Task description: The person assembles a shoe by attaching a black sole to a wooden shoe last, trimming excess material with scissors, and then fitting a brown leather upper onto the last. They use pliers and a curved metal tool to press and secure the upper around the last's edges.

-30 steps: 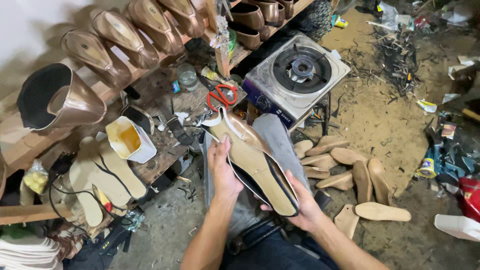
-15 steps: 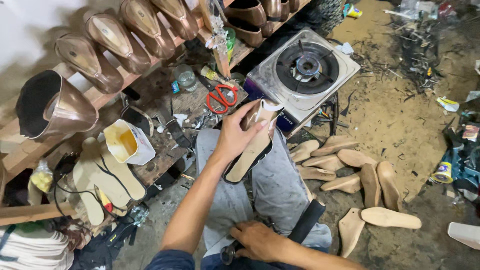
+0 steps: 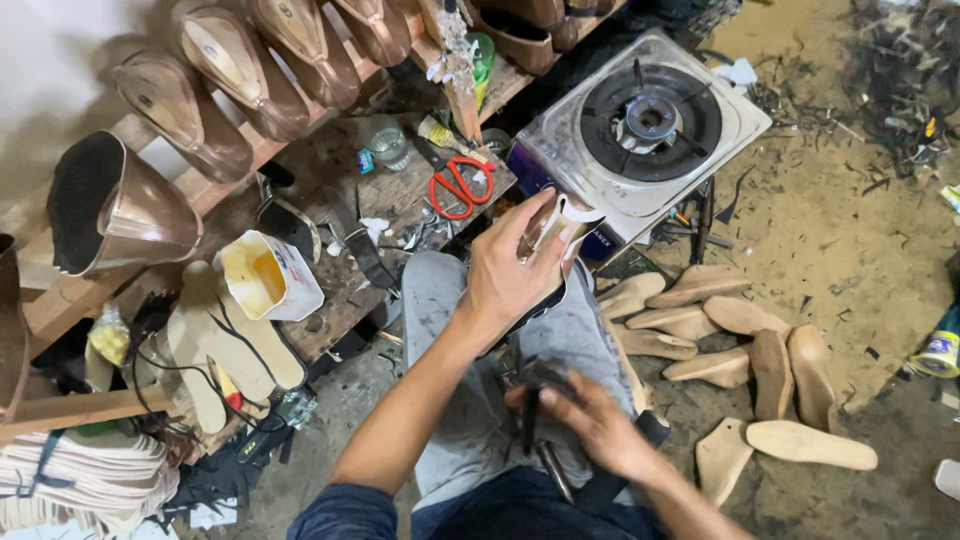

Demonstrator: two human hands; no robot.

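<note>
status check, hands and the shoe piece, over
left hand grips tan shoe sole near gas stove; right hand on dark tool at lap

Shoemaking workshop, wooden lasts [image 3: 770, 330], shoe uppers [image 3: 215, 75]

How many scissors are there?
1. The red-handled scissors lie on the wooden bench, left of the stove, just beyond the left hand. Clutter may hide others.

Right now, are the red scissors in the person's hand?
No, the red scissors lie on the wooden bench, while the left hand holds a shoe sole.
</note>
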